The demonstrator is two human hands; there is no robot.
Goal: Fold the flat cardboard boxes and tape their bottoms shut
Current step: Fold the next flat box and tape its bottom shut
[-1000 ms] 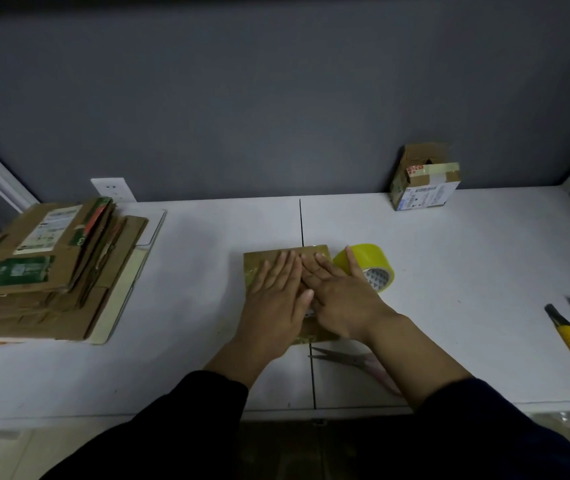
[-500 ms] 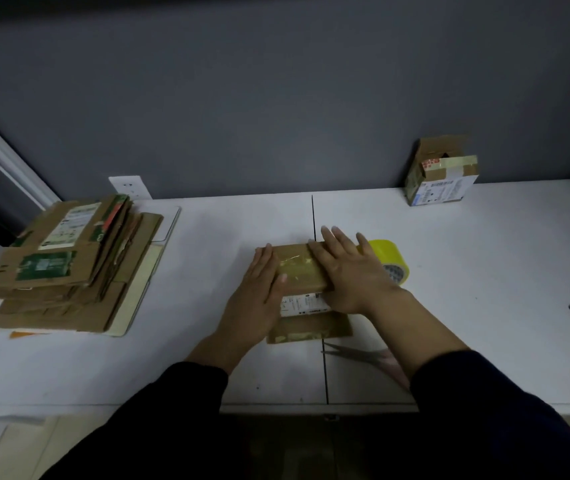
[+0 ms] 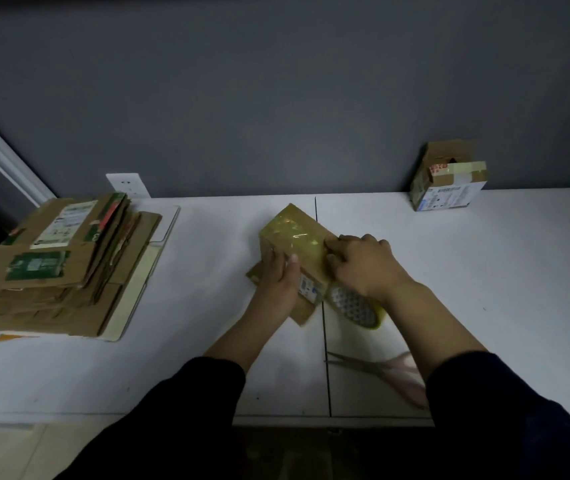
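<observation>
While our left hand (image 3: 278, 278) clasps the box (image 3: 294, 233) by its left side, mid tabletop (image 3: 207, 358), our right hand (image 3: 363, 265) curls over its glossy taped right edge. The tape roll (image 3: 356, 308) sits just beneath that wrist, with the scissors (image 3: 373, 368) nearer us.

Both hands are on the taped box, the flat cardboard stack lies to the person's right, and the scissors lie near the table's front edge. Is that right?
No. The head view shows the stack on the person's left, not right. The rest holds: left hand and right hand are on the box, scissors near the front edge.
</observation>
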